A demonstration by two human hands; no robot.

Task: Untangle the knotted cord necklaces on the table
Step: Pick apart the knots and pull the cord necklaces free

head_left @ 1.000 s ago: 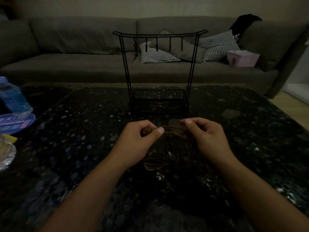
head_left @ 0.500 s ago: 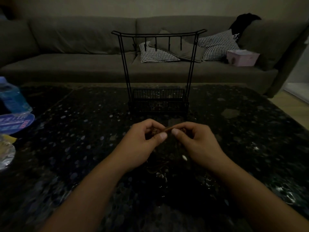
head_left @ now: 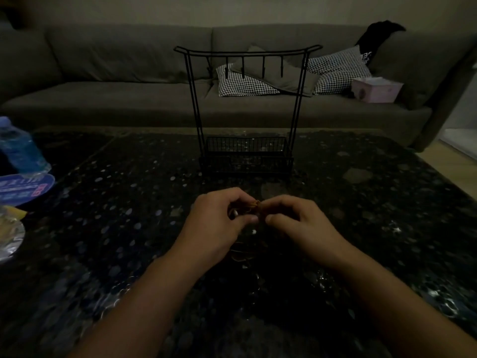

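Dim light falls over the dark speckled surface in front of a grey sofa. My left hand and right hand meet just above it, and the fingers of both are curled and pinching a small brown knot of cord necklaces between them. More cord and what looks like a pendant trail down below my hands, though in this gloom I cannot make them out well.

To do this well, I judge I should hold one side steady, work a single loop loose with my fingertips and avoid pulling hard, which would tighten the knot.

Beyond my hands stands a black wire rack with hooks and a basket, well apart from the knot. A blue bottle and a fan sit far left. Nothing blocks my hands; poor light is the main hindrance.
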